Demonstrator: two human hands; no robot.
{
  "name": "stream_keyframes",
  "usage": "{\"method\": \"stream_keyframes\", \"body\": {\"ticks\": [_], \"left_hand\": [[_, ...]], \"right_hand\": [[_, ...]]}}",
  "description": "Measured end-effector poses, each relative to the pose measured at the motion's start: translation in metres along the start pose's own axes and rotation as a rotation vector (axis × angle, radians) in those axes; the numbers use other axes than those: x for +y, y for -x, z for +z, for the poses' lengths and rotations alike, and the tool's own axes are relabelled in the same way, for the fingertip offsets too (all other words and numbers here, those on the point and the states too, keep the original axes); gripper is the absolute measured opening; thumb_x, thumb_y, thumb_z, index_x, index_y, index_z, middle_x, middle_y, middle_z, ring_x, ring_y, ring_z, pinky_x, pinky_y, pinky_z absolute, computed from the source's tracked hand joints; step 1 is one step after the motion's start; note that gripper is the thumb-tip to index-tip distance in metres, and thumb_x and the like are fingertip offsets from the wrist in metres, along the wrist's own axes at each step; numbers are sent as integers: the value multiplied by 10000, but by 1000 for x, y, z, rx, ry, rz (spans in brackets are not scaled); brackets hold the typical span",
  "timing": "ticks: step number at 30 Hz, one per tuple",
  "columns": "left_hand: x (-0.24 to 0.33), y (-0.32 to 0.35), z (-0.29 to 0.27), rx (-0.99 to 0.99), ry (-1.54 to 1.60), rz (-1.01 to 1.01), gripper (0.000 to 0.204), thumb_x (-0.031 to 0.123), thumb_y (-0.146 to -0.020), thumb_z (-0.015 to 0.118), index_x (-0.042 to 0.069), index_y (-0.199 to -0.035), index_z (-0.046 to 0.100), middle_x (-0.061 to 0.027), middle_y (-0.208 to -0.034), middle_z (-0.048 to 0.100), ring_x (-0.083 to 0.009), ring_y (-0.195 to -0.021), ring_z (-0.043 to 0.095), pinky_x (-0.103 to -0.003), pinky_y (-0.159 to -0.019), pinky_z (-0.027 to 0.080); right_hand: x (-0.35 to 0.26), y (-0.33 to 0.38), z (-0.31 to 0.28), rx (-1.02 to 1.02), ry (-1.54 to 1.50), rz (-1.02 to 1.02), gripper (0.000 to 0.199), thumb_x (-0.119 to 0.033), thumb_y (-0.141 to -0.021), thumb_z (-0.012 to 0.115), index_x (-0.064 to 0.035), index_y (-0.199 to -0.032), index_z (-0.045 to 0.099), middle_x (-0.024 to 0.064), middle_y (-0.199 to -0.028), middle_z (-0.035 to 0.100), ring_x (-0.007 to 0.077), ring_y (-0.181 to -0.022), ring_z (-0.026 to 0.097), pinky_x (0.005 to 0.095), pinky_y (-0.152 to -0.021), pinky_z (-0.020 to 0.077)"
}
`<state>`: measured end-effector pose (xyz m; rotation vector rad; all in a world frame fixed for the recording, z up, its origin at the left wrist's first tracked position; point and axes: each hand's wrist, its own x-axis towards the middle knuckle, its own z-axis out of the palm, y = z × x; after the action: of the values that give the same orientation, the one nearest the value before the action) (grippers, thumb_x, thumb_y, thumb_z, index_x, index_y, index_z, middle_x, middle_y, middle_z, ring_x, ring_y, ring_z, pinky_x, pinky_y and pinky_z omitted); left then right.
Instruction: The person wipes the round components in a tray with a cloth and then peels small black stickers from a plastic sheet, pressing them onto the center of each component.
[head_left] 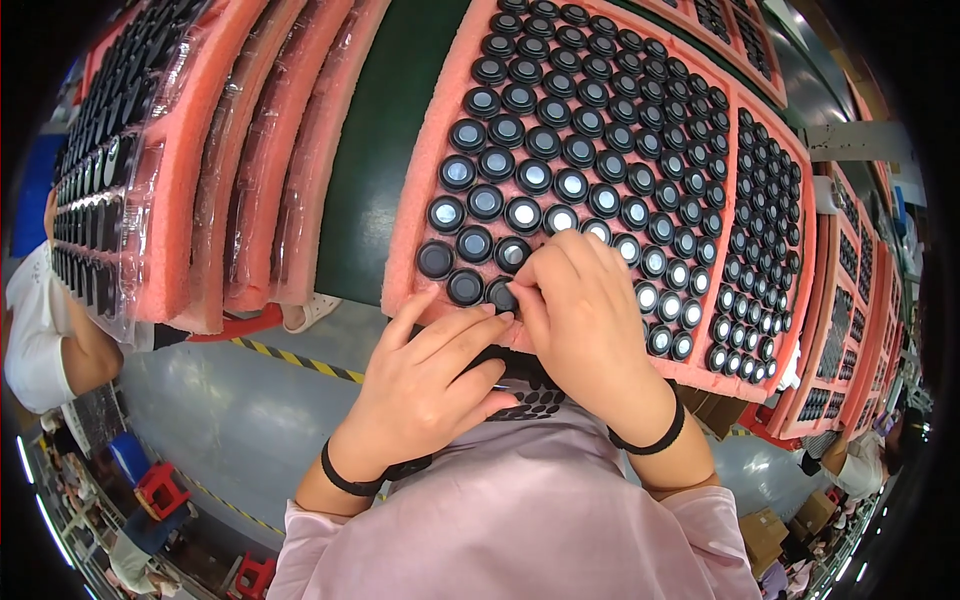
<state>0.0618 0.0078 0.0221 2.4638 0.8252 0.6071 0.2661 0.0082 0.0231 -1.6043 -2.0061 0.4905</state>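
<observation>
A pink foam tray (412, 215) holds rows of round black parts, many with pale, shiny discs in their centres. At its near edge, my right hand (580, 320) pinches a round black part (501, 293) between thumb and forefinger. The hand hides several parts and some of the tray beneath it. My left hand (425, 375) lies open next to it, fingers apart, fingertips on the tray's front edge. Close to those fingertips sit two black parts without a bright disc, one at the corner (436, 259) and one at the front (465, 287).
Pink foam trays with clear plastic liners (250, 150) stand stacked at the left. The tray rests on a dark green surface (385, 120). More filled trays (850, 310) line the right. A person's arm (90, 360) is at far left; red stools (160, 490) stand on the floor.
</observation>
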Motion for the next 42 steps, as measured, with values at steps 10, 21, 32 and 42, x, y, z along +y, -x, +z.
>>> {"method": "stream_keyframes", "body": {"ticks": [10, 21, 32, 42], "left_hand": [[5, 6, -13, 141, 109, 24, 343, 377, -780, 813, 113, -991, 755, -24, -992, 675, -234, -962, 647, -497, -1002, 450], [29, -13, -13, 46, -110, 69, 396, 398, -799, 797, 81, -1031, 746, -16, -844, 637, -217, -772, 614, -400, -738, 489], [35, -14, -11, 37, -180, 124, 340, 264, -780, 822, 64, -1042, 741, -2, -784, 600, -175, -641, 569, -314, -509, 374], [33, -18, -12, 40, -235, 215, 293, 141, -746, 723, 30, -1017, 725, 5, -816, 582, -121, -636, 532, -259, -504, 351]], "right_hand": [[-1, 32, -50, -183, -411, -148, 356, -163, -753, 867, -44, -1023, 667, 104, -989, 663, 303, -874, 632, 406, -750, 484], [3, 54, -47, -181, -370, -104, 404, -182, -716, 900, -47, -1018, 669, 89, -967, 670, 289, -856, 637, 389, -740, 478], [2, 47, -56, -151, -342, -152, 345, -77, -682, 856, -70, -963, 656, 75, -957, 608, 286, -895, 588, 404, -786, 429], [-2, 48, -54, -156, -280, -103, 295, -52, -692, 831, -83, -900, 623, 70, -929, 584, 287, -872, 567, 404, -787, 416]]}}
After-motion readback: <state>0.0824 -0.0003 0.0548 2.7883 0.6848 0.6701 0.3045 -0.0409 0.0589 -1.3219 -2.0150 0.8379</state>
